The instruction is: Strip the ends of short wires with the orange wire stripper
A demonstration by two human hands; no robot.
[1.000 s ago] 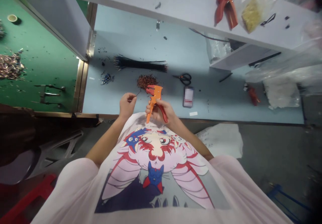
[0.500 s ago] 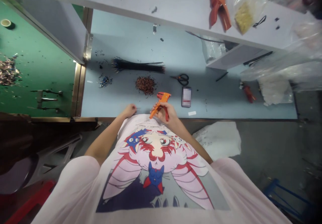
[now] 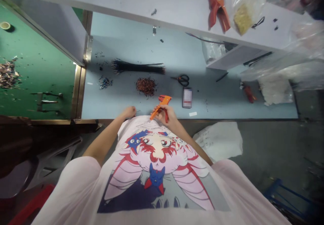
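At the table's front edge, my left hand [image 3: 130, 112] is closed, and the short thin end of a wire [image 3: 138, 110] pokes out to its right. An orange wire stripper [image 3: 165, 100] with red parts sits in my right hand [image 3: 171, 114], fingers wrapped round its handles and its head pointing away from me. Beyond my hands lies a heap of small copper-brown pieces [image 3: 146, 86]. Behind that stretches a bundle of black wires [image 3: 139, 66]. Scissors with black handles [image 3: 182, 80] and a phone [image 3: 187, 97] lie to the right of the heap.
A white shelf [image 3: 121, 2] crosses above the table, bearing a second red-orange wire stripper [image 3: 218, 9] and plastic bags. Red-handled pliers [image 3: 249, 94] lie at the right. A small pile of blue and silver bits [image 3: 105, 83] is at left, near a metal-edged divider [image 3: 80, 90].
The wire stripper's head has dipped slightly towards me. Both hands stay near the table's edge, with the left turned a little. The whole view has shifted slightly.
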